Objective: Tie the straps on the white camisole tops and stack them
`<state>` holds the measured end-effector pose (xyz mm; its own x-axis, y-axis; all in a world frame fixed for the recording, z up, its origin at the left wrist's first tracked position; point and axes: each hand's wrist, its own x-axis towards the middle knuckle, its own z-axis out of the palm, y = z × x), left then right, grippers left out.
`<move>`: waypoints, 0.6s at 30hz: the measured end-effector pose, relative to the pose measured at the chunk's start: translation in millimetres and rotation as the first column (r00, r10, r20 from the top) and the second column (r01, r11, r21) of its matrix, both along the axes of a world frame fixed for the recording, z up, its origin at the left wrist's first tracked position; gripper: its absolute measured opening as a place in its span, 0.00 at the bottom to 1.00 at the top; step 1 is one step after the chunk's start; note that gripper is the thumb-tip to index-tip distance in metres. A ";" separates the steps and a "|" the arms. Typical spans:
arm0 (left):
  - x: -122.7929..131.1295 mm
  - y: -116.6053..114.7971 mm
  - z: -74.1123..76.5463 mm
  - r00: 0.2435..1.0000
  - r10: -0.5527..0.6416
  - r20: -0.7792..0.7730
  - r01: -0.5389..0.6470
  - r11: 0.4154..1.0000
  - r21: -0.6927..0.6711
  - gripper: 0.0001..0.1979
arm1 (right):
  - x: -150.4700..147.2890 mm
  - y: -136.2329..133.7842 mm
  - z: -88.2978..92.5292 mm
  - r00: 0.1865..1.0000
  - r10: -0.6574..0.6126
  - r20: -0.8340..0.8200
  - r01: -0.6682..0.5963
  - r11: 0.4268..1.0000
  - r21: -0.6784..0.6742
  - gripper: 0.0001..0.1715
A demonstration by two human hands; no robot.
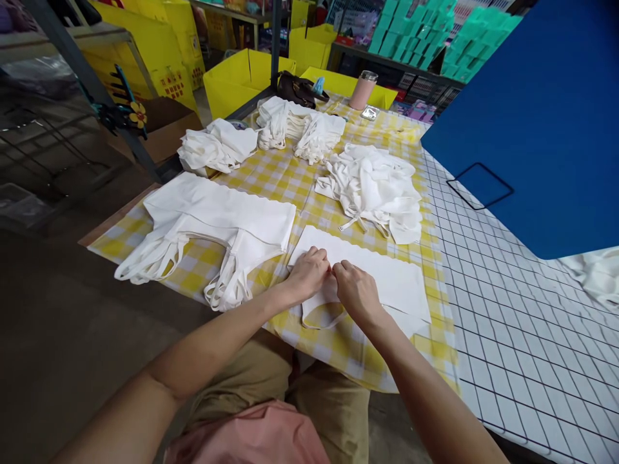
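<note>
A white strapped camisole top point(391, 277) lies flat in front of me on the yellow checked tablecloth point(271, 180). My left hand point(311, 272) and my right hand point(355, 287) meet over its middle, fingers curled and pinched close together on the fabric. One thin strap loops out below them toward the table's near edge. To the left rests a neat stack of white camisole tops point(222, 209), straps hanging toward me. Beyond my hands, a loose heap of white tops point(374, 183) lies crumpled.
More folded white tops point(302, 125) and a white bundle point(217, 145) sit at the back. A pink tumbler point(363, 90) and dark bag point(294, 89) stand farther off. A metal post point(111, 96) rises at left; a blue board point(532, 129) and gridded cloth point(512, 322) are at right.
</note>
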<state>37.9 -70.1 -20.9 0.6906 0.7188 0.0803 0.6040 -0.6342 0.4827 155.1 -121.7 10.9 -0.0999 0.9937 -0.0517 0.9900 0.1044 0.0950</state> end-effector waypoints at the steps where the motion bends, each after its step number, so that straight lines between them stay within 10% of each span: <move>1: 0.1 -0.1 -0.6 1.000 0.003 -0.005 -0.003 1.000 0.004 0.13 | -0.8 0.5 -0.7 1.000 0.008 -0.014 -0.008 1.000 0.009 0.13; 7: -2.2 1.5 -4.2 0.998 0.001 0.057 0.000 1.000 -0.022 0.09 | 5.6 -1.6 -14.1 0.886 -0.181 -0.428 0.223 0.974 0.050 0.10; 14: -5.9 5.7 -0.6 0.992 -0.010 0.126 0.025 0.992 -0.120 0.13 | 18.7 -20.8 -3.5 0.079 -0.356 -0.931 0.349 0.885 -0.308 0.17; 18: -10.7 4.6 4.1 0.988 -0.023 0.150 0.047 0.986 -0.163 0.13 | 10.7 -53.7 13.8 0.022 -0.280 -0.960 0.400 0.882 -0.248 0.18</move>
<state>27.3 -65.6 -16.7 0.7049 0.7063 0.0650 0.4976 -0.5577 0.6643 165.8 -175.4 24.6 0.3477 0.9243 -0.1577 0.1510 -0.2211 -0.9635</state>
